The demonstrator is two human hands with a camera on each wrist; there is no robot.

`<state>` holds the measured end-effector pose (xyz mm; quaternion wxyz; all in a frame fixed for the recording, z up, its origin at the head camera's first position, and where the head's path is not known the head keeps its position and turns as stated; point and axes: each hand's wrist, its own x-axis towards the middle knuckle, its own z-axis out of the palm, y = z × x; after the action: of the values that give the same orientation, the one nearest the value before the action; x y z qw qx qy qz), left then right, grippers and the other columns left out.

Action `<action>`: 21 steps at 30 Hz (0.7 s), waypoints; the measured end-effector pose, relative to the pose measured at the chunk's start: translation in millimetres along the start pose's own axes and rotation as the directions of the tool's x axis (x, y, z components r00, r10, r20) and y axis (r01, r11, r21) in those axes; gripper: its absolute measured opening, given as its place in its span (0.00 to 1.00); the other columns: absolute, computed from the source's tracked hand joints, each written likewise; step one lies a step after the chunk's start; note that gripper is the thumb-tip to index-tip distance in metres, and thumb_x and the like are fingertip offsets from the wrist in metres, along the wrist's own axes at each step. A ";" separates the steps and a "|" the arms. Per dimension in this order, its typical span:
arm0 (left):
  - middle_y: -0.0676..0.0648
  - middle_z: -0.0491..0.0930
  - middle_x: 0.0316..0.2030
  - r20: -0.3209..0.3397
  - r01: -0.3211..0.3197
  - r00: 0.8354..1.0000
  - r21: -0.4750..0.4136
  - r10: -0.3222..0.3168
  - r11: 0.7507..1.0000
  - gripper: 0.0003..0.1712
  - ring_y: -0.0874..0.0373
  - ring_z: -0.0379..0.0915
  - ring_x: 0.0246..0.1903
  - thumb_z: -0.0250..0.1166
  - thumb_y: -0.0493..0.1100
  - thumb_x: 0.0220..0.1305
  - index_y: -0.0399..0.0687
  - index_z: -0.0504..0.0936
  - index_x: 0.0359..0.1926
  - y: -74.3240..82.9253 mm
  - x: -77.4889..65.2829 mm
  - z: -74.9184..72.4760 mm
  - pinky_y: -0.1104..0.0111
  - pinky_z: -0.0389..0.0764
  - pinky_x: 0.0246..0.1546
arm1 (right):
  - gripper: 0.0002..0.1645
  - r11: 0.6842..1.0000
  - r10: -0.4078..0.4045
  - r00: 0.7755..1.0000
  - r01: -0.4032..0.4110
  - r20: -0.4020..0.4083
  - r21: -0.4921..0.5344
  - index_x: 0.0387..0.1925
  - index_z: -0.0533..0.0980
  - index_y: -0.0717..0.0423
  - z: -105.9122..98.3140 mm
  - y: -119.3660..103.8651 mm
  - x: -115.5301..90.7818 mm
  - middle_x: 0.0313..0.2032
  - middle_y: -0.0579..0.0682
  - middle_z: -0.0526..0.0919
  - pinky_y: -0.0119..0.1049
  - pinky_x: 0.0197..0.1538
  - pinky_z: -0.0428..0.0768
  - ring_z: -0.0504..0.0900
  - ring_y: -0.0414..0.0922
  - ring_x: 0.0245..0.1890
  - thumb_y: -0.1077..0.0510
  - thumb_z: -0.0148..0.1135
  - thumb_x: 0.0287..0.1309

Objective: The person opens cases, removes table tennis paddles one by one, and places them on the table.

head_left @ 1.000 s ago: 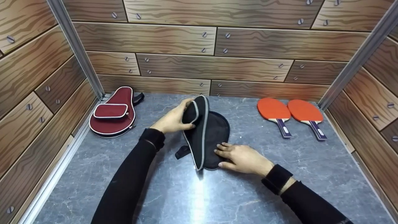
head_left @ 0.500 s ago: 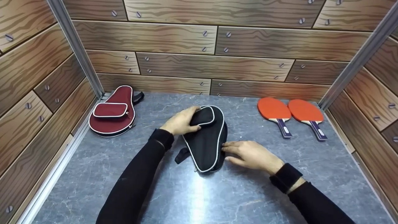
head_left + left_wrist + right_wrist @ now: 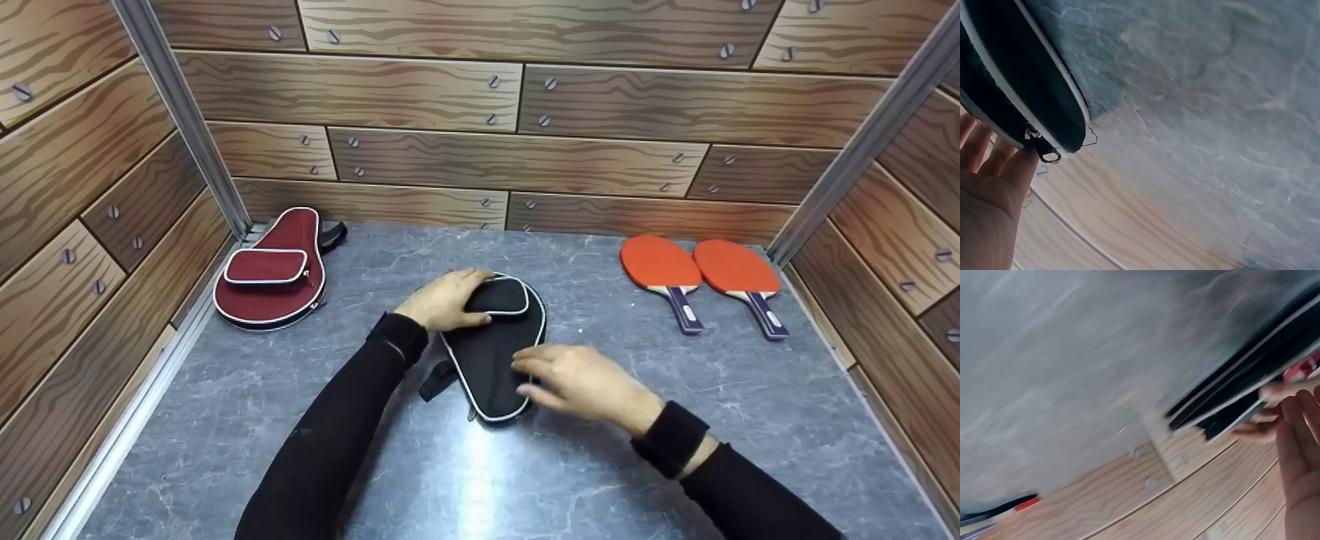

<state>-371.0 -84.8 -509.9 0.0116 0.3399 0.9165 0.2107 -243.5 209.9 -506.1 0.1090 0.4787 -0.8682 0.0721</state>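
A black table tennis bat case (image 3: 491, 367) with pale piping lies on the grey tabletop, pocket side up, its narrow end toward me. My left hand (image 3: 448, 301) grips the case's raised pocket (image 3: 504, 297), fingers at the far side and thumb at the near side. In the left wrist view a zip pull (image 3: 1049, 155) hangs at the case edge beside the left hand's fingers. My right hand (image 3: 581, 382) is over the case's right edge with fingers extended; whether they touch it is unclear. The right wrist view shows that hand (image 3: 1303, 455) holding nothing.
A dark red bat case (image 3: 274, 304) with a pocket lies at the back left. Two bats with orange-red faces, the left bat (image 3: 660, 262) and the right bat (image 3: 736, 268), lie at the back right. Wood-patterned walls (image 3: 420, 157) enclose the table.
The black case's raised pocket side has come down flat over its other half, and the left hand has moved down with it. The right hand has shifted from the inner half to above the right edge.
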 end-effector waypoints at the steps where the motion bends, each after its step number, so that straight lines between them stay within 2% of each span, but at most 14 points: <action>1: 0.33 0.81 0.80 0.003 -0.001 1.000 0.004 0.001 1.000 0.45 0.36 0.78 0.81 0.77 0.52 0.80 0.40 0.72 0.87 0.0 -0.1 0.6 0.45 0.76 0.88 | 0.27 1.000 -0.013 0.999 0.013 0.033 0.002 0.69 0.89 0.54 2.5 -4.4 1.2 0.69 0.54 0.93 0.50 0.68 0.95 0.95 0.51 0.67 0.41 0.69 0.86; 5: 0.33 0.78 0.82 0.022 0.002 1.000 0.010 -0.002 1.000 0.43 0.34 0.74 0.84 0.76 0.54 0.81 0.41 0.74 0.86 0.1 -1.0 2.5 0.44 0.72 0.90 | 0.34 0.999 -0.038 0.986 0.041 0.162 -0.012 0.77 0.85 0.55 12.0 -19.7 3.7 0.77 0.56 0.88 0.51 0.74 0.91 0.90 0.52 0.76 0.37 0.66 0.87; 8: 0.33 0.76 0.85 0.040 0.008 0.999 0.003 -0.008 1.000 0.42 0.34 0.72 0.86 0.75 0.54 0.83 0.41 0.74 0.87 0.2 -1.6 3.4 0.44 0.70 0.91 | 0.38 1.000 -0.009 0.976 0.013 0.217 -0.018 0.79 0.83 0.56 17.7 -26.9 5.2 0.79 0.57 0.86 0.51 0.76 0.90 0.88 0.53 0.78 0.35 0.67 0.85; 14: 0.33 0.74 0.86 0.053 0.005 0.999 0.015 -0.006 1.000 0.42 0.35 0.71 0.87 0.72 0.54 0.85 0.38 0.73 0.87 -0.7 -1.8 4.6 0.45 0.69 0.92 | 0.39 0.997 0.079 0.974 -0.078 0.214 -0.014 0.78 0.83 0.57 23.6 -33.0 10.9 0.78 0.58 0.87 0.52 0.73 0.92 0.89 0.54 0.76 0.34 0.67 0.85; 21: 0.33 0.68 0.90 0.059 -0.011 0.998 0.019 0.009 1.000 0.42 0.34 0.64 0.91 0.70 0.53 0.86 0.37 0.71 0.88 0.9 -2.6 3.9 0.44 0.65 0.94 | 0.37 0.990 0.141 0.972 -0.142 0.189 -0.009 0.77 0.84 0.59 25.6 -31.1 12.9 0.76 0.60 0.88 0.55 0.71 0.93 0.91 0.57 0.74 0.38 0.68 0.85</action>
<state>-367.7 -84.3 -513.5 0.0343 0.3507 0.9160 0.1916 -227.0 177.0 -526.9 0.0194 0.4206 -0.9063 0.0357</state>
